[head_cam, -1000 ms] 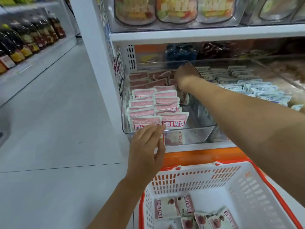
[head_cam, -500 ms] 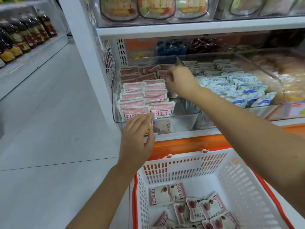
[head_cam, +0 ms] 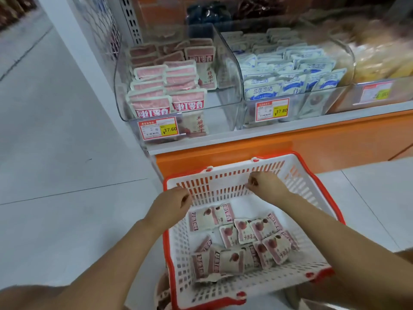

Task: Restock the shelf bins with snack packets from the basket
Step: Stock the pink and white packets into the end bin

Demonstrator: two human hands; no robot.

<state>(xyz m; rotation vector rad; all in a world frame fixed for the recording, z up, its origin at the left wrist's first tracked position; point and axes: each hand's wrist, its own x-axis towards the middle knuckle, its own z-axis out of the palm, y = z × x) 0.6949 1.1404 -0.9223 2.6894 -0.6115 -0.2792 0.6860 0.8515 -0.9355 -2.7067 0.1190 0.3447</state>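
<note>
Left hand (head_cam: 169, 209) and right hand (head_cam: 266, 186) hover loosely curled and empty over the far end of the basket (head_cam: 223, 175), where snack packets (head_cam: 245, 240) lie toward its near side, so pickup seems next, needing a reach down to grip packets for the left bin (head_cam: 223, 113).

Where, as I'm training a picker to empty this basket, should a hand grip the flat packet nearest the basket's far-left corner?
Pinch the packet's near edge, coming from above. It lies flat and face up, with bare basket floor in front of that edge, while another packet crowds its right side.
</note>
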